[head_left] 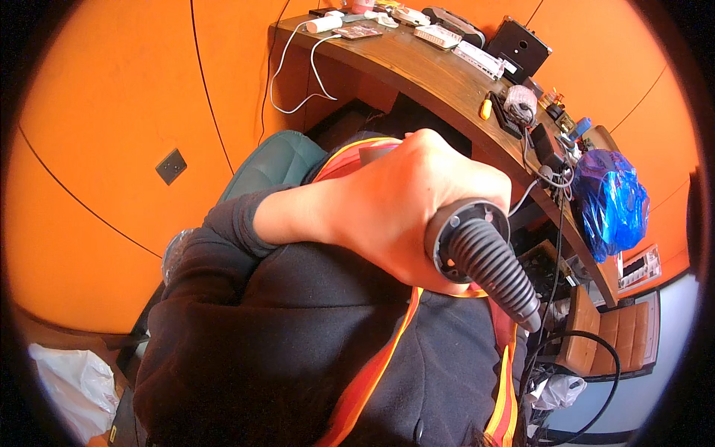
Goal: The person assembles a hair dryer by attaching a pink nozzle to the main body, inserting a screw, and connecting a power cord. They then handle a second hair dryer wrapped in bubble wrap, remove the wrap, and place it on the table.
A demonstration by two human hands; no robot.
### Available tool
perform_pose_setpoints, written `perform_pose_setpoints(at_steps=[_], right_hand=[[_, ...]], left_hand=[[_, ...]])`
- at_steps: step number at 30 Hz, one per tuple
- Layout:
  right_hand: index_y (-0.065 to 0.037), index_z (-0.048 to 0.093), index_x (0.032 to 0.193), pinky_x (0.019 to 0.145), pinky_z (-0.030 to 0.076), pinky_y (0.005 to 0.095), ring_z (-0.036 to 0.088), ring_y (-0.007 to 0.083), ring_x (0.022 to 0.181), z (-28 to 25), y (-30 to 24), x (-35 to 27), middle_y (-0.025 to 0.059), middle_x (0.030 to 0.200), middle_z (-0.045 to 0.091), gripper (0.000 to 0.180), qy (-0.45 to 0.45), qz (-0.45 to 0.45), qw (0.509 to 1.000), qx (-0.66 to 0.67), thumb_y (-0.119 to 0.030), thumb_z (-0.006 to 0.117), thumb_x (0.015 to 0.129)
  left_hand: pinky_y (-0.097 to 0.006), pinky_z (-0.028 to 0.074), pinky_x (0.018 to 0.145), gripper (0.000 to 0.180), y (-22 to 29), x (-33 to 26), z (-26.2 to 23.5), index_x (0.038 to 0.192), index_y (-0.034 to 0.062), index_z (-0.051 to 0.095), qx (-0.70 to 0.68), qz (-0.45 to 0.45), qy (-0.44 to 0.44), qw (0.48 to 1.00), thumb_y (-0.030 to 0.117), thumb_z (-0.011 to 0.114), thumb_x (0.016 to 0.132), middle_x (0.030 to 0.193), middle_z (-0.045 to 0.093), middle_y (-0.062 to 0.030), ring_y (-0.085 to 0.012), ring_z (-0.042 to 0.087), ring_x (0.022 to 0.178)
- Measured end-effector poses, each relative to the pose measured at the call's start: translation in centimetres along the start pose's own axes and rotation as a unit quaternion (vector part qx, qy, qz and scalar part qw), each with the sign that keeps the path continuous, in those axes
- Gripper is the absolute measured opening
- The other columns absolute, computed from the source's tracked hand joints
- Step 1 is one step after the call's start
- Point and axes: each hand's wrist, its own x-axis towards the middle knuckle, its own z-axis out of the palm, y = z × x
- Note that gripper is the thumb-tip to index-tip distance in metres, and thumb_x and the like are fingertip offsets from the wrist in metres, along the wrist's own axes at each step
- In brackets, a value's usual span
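Observation:
In the middle, my left hand (402,201) comes in from the left in a dark sleeve and is closed round a handle whose kind I cannot make out. Beyond the fist, its round black end cap and tapering ribbed cord sleeve (488,257) point toward the lower right. The rest of the held thing is hidden behind my hand. Below it are my dark top (298,335) and a red-and-yellow strap (372,376). My right hand does not show.
A curved wooden desk (402,63) with electronics and cables runs along the orange wall. A blue plastic bag (611,201) bulges at its right end. A black cable (611,350) loops at the lower right. White plastic bags (74,387) lie low on both sides.

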Motion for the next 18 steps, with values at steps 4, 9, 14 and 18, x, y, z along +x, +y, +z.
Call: perform_pose_setpoints(at_steps=[4,9,14,18], right_hand=[[-0.009,0.053,0.105,0.080,0.046,0.0315,0.057,0.0170,0.081,-0.1,0.0,-0.1,0.0064,0.090,0.061,0.039,-0.004,0.009,1.000,0.003,-0.043,0.041,0.093],[-0.009,0.054,0.105,0.079,0.046,0.0311,0.057,0.0164,0.080,-0.2,0.2,0.0,0.0058,0.088,0.061,0.039,-0.013,0.031,0.999,0.013,-0.044,0.040,0.093],[-0.009,0.054,0.104,0.078,0.046,0.0307,0.057,0.0159,0.078,-0.4,0.3,0.2,0.0053,0.087,0.061,0.039,-0.027,0.086,0.996,0.028,-0.045,0.040,0.093],[-0.009,0.054,0.104,0.079,0.046,0.0308,0.057,0.0163,0.079,-0.2,0.3,0.5,0.0054,0.089,0.061,0.042,0.046,0.044,0.995,-0.076,-0.046,0.040,0.093]], left_hand=[[-0.027,0.043,0.047,0.027,-0.1,0.1,1.1,0.070,0.0058,0.054,0.050,-0.009,0.102,0.994,0.011,0.075,0.055,0.063,0.057,-0.0057,-0.0197,0.056,0.051],[-0.029,0.043,0.047,0.028,0.2,-0.1,1.2,0.071,0.0071,0.053,0.126,0.024,0.123,0.984,0.013,0.076,0.055,0.061,0.054,-0.0049,-0.0226,0.056,0.051],[-0.029,0.044,0.049,0.029,0.2,-0.1,0.5,0.071,0.0061,0.053,0.030,0.009,0.019,0.999,0.014,0.075,0.055,0.064,0.057,-0.0052,-0.0211,0.057,0.054],[-0.030,0.043,0.050,0.027,0.1,0.0,0.0,0.070,0.0055,0.053,-0.031,0.006,-0.061,0.998,0.012,0.073,0.055,0.063,0.057,-0.0061,-0.0220,0.057,0.054]])
